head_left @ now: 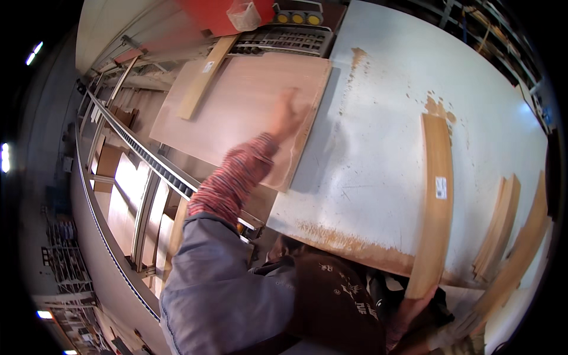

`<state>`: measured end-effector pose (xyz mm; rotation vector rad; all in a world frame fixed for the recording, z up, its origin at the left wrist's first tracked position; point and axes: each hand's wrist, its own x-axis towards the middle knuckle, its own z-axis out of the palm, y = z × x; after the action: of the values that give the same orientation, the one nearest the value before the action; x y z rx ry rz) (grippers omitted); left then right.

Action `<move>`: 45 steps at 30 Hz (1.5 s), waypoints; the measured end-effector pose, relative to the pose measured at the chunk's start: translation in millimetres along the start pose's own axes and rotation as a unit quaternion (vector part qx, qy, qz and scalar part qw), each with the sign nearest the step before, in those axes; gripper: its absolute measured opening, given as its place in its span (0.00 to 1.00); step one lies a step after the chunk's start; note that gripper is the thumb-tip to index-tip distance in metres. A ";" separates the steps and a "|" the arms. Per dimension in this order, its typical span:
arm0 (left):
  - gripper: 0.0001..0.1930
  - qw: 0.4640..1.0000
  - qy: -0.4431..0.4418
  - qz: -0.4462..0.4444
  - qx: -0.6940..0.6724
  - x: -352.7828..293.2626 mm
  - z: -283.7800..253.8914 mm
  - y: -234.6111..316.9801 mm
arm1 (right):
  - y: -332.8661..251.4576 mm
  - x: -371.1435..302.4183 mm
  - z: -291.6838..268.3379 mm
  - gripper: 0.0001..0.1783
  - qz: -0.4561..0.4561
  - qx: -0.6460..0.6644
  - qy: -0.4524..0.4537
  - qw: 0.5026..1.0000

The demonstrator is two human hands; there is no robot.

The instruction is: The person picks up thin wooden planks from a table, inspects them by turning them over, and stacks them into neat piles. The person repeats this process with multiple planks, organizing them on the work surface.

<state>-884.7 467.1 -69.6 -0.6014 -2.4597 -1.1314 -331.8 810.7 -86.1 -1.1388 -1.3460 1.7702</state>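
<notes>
My left arm, in a grey sleeve with a red striped cuff, stretches over a thin pale pinkish-brown sheet (236, 100). My left hand (286, 113) is at its right part, smeared by motion, so its fingers cannot be read. The sheet's right edge overlaps a large white worktable (378, 154). On the table's right side a long wooden board (436, 160) with a white label lies lengthwise towards me. Low in the picture, my right hand (414, 307) is closed around the board's near end.
Another labelled wooden strip (204, 80) lies on the sheet's left part. Several more strips (498, 228) rest at the table's right. What looks like another hand (455, 332) is near them, its owner unclear. A roller rail (139, 142) runs along the left; a red surface (219, 15) stands at the back.
</notes>
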 end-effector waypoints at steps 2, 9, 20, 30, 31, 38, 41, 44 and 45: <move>0.34 0.985 0.035 0.012 0.169 27.9 -51.0 -61.1 | 22.4 3.4 -40.4 0.34 -0.204 -0.363 0.025 0.909; 0.44 0.892 0.017 -0.229 0.389 67.8 -169.4 -183.4 | 57.8 37.7 -86.7 0.35 -0.020 -0.075 0.153 0.985; 0.44 0.861 -0.065 -0.322 0.389 99.0 -224.8 -270.5 | 51.0 13.0 -84.2 0.37 0.102 -0.092 0.226 0.964; 0.49 0.917 -0.052 -0.207 0.336 22.9 -219.4 -200.2 | -21.7 -68.6 53.8 0.16 0.522 -0.248 -0.138 0.804; 0.50 0.926 -0.062 -0.201 0.314 5.3 -219.8 -191.4 | -40.2 -61.0 84.6 0.19 0.467 -0.299 -0.217 0.803; 0.50 0.966 -0.131 -0.129 0.180 -83.8 -226.3 -61.1 | -78.9 25.1 261.0 0.10 0.111 -0.235 -0.423 0.868; 0.51 0.967 -0.140 -0.025 0.212 -102.0 -227.8 -3.1 | -103.7 55.2 312.2 0.20 0.019 -0.187 -0.412 0.891; 0.54 0.945 -0.157 0.147 0.248 -109.2 -234.4 19.5 | -118.4 78.2 328.0 0.25 0.060 -0.011 -0.365 0.929; 0.55 0.936 -0.164 0.196 0.243 -111.4 -234.2 30.3 | -124.4 83.9 321.3 0.24 0.068 -0.001 -0.387 0.919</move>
<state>-740.4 277.7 37.8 -1.1189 -2.5778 -0.2639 -660.3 785.1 45.0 -0.5252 -1.7193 2.4614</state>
